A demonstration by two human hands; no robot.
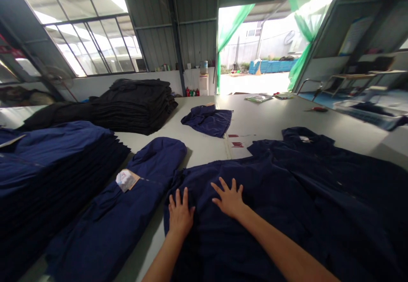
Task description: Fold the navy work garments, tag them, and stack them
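A large dark navy garment [302,197] lies spread over the grey table [270,116] in front of me. My left hand [180,216] rests flat on its left edge, fingers stretched out. My right hand [229,199] lies flat on the cloth a little further in, fingers spread. Neither hand holds anything. To the left of the hands lies a folded navy garment [127,205] with a pale tag [126,180] on it.
A tall stack of folded blue garments [47,163] stands at the left. A pile of black garments [134,103] sits behind it. A small crumpled navy piece [208,120] lies mid-table. Red marks [237,144] show on the tabletop. An open doorway [264,57] with green curtains is beyond.
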